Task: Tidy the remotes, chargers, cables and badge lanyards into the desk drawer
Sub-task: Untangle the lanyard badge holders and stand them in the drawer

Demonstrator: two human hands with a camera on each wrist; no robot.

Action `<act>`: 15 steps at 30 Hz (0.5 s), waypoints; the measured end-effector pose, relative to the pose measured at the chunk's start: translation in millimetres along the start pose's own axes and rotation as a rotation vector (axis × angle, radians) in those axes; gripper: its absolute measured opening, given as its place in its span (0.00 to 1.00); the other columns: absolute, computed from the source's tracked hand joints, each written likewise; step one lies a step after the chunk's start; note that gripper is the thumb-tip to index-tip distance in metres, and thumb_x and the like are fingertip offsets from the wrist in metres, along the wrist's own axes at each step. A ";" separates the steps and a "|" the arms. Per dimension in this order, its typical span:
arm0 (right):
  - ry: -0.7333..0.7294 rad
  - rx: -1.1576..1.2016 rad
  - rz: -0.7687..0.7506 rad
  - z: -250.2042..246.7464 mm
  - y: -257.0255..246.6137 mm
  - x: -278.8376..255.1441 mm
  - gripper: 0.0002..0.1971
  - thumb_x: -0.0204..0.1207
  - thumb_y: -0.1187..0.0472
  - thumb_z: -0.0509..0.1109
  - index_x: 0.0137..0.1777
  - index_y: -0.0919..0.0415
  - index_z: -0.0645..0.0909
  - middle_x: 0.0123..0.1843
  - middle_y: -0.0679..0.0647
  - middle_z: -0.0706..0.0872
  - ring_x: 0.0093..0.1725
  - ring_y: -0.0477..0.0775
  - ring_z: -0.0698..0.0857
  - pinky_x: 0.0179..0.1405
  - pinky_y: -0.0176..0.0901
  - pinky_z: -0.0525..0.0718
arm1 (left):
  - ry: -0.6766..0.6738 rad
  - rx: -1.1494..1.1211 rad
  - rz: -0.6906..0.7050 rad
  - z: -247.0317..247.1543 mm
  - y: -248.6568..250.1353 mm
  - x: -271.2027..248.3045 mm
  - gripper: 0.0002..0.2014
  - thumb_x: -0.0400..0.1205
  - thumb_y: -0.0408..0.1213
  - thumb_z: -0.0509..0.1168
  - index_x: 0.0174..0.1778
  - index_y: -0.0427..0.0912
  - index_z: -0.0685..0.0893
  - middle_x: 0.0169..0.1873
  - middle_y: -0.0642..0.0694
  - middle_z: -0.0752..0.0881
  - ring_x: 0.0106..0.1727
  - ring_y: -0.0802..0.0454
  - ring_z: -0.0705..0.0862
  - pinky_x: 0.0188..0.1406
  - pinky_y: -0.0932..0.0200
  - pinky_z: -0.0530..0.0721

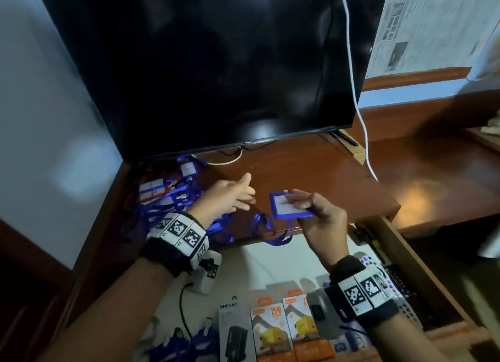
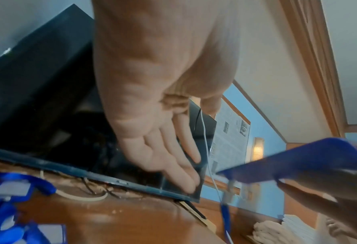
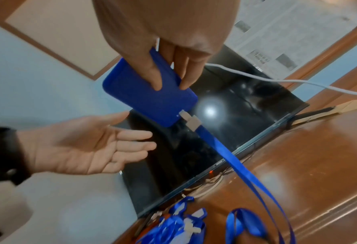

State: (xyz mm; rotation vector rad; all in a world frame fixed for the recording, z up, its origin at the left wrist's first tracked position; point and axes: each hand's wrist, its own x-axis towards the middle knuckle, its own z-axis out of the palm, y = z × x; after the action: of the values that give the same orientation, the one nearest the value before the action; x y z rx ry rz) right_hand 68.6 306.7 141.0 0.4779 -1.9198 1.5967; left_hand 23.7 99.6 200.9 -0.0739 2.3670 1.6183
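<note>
While held above the desk top (image 1: 311, 169), in front of the dark screen (image 1: 203, 64): a blue badge holder (image 1: 288, 205), pinched by the right hand (image 1: 322, 221), thumb on its white card face, fingers (image 3: 152, 72) pressed against its blue back. Hanging from its clip, a blue lanyard strap (image 3: 234, 158), trailing down to the desk edge and looping there. Just beside the badge holder, not touching it: the left hand (image 1: 224, 199), palm turned toward the badge, fingers (image 2: 173, 158) straight and slightly spread, holding nothing. Behind the left hand, on the desk near the screen's lower left corner: a heap of more badge lanyards (image 1: 167, 191), blue straps tangled with white and orange cards. Below both wrists, pulled out from the desk: an open drawer (image 1: 400, 256). Lying in it: two orange charger boxes (image 1: 286, 329) side by side, a black and white box (image 1: 235, 332) to their left, some blue badge holders (image 1: 189, 342) at the near left, a black cable (image 1: 184, 310) leading to a white adapter (image 1: 208, 277). Partly hidden under the right wrist: a remote with pale buttons (image 1: 370, 261). Draped over the screen's right edge down onto the desk: a white cable (image 1: 354, 77).
</note>
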 end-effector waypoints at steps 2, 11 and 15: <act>-0.126 -0.010 -0.079 9.7 -6.7 -9.2 0.10 0.64 0.80 0.69 0.38 0.64 0.82 0.53 0.57 0.90 0.65 0.51 0.85 0.58 0.48 0.85 | -0.115 -0.002 -0.114 12.5 -11.3 -6.8 0.28 0.82 0.63 0.54 0.50 0.41 0.85 0.41 0.45 0.89 0.40 0.50 0.91 0.38 0.62 0.75; -0.426 0.552 0.282 30.1 -10.4 -54.7 0.30 0.45 0.83 0.47 0.45 0.75 0.83 0.57 0.70 0.87 0.71 0.65 0.78 0.71 0.57 0.76 | -0.205 -0.345 -0.100 2.8 -63.9 -41.8 0.19 0.76 0.31 0.67 0.62 0.25 0.81 0.59 0.22 0.81 0.58 0.32 0.82 0.62 0.41 0.78; -0.326 0.642 0.444 38.7 -10.4 -57.3 0.25 0.52 0.81 0.54 0.50 0.77 0.81 0.57 0.74 0.85 0.64 0.71 0.82 0.67 0.62 0.78 | -0.187 -0.302 -0.090 -5.1 -75.8 -55.3 0.12 0.78 0.24 0.65 0.58 0.30 0.83 0.46 0.36 0.87 0.41 0.48 0.88 0.41 0.58 0.86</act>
State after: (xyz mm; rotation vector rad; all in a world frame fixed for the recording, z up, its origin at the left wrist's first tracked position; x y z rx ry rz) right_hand 110.5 261.4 108.0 0.6261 -1.7823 2.5854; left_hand 90.6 60.5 147.8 -0.0824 1.9418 1.8380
